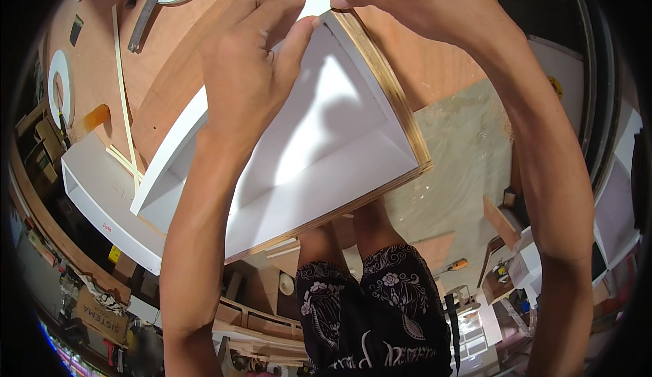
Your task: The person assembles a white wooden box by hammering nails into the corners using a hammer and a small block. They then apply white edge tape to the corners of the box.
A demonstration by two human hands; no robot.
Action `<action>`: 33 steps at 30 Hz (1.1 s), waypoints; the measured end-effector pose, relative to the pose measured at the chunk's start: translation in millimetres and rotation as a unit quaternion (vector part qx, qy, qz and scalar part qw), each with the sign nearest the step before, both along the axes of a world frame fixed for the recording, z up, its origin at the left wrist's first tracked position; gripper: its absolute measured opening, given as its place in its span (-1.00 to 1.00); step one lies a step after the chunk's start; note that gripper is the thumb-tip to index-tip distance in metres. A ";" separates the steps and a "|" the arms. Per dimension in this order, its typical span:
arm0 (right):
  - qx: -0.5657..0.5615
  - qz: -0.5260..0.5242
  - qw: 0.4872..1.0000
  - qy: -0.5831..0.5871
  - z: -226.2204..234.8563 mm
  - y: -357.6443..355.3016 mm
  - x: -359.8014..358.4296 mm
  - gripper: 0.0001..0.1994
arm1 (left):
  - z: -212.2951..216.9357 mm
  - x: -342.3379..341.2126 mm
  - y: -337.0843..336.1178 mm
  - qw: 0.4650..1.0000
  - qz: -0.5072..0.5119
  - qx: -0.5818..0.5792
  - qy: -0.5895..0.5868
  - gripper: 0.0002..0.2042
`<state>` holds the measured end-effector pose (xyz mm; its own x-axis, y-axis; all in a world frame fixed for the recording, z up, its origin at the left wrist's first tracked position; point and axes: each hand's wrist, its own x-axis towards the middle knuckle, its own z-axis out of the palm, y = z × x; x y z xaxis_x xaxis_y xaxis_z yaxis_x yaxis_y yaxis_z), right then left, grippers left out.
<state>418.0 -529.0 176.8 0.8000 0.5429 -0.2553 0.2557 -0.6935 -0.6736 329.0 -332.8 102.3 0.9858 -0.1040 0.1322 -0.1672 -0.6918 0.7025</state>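
Note:
A white-lined wooden box [339, 153] lies with its hollow side up in front of me. White edging strip [322, 0] covers its left and far rim, while bare plywood edge [390, 92] shows along the right and near sides. At the far corner, my left hand [251, 58] is closed over the strip, thumb on the inner side and fingers on the outer. Just to the right, my right hand [414, 0] pinches the same strip between thumb and fingers. Its fingertips are partly cut off by the top of the picture.
Under the box is a plywood worktop [183, 58]. On it are a strip roll [60, 88], a thin wooden strip [122, 85], an orange-handled tool [96, 118] and a dark metal tool [153, 14]. A white panel piece [109, 194] sits at left. An orange-handled screwdriver [458, 264] lies on the floor.

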 end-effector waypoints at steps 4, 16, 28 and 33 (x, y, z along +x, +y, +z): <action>0.009 -0.020 0.999 0.031 -19.9 -6.0 8.3 -0.84 | 1.9 0.5 -3.8 0.999 -0.003 0.032 -0.019 -0.74; 0.004 -0.052 0.996 0.069 -10.4 -4.1 4.0 -0.83 | 1.1 0.2 -4.6 1.000 0.000 0.012 -0.015 -0.76; 0.242 -0.363 0.890 0.130 -56.8 -0.5 -65.4 -0.77 | 26.1 21.6 -11.4 0.977 -0.007 -0.130 0.169 -0.76; 0.261 -0.475 0.826 0.155 -44.2 20.4 -82.9 -0.72 | 37.8 40.3 -19.8 0.942 0.044 -0.167 0.288 -0.81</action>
